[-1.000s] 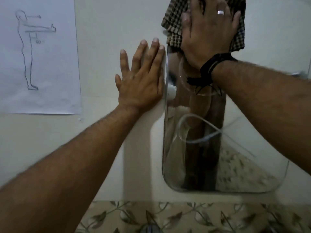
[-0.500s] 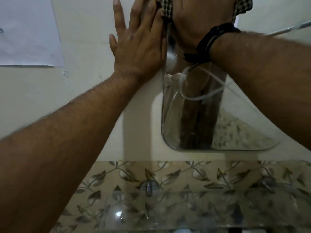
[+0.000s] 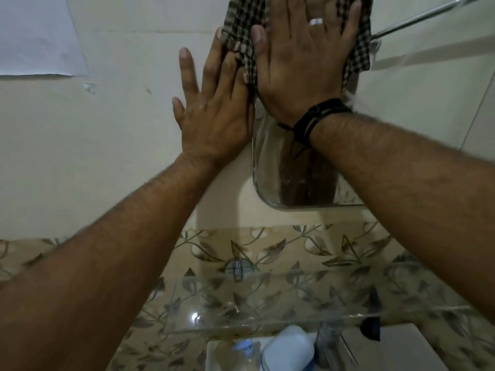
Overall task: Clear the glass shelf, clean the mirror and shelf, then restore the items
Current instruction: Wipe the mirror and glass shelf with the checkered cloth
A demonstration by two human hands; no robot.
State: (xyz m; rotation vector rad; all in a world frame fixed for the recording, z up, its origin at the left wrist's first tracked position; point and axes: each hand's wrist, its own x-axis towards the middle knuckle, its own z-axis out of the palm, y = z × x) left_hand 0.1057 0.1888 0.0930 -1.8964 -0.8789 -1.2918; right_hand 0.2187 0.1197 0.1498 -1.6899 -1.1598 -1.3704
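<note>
Mirror (image 3: pixel 292 180) mostly hidden behind both forearms; top cut off. Checked cloth (image 3: pixel 242 28) pinned flat on it under right hand (image 3: pixel 300 73), fingers spread (ring visible). Left hand (image 3: pixel 211 113) flat on wall (image 3: pixel 107 143) at mirror's edge, fingers apart, fingertips tucked under cloth. Versus earlier: view tilted down, glass shelf (image 3: pixel 267 303) now visible, bare; blurred bottles (image 3: pixel 286 349) below.

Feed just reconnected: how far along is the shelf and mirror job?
Done: glass shelf looks cleared. In hand: right hand presses checked cloth flat on mirror; left hand braces beside it. Left: wiping the shelf, restoring items, some visible below it.
</note>
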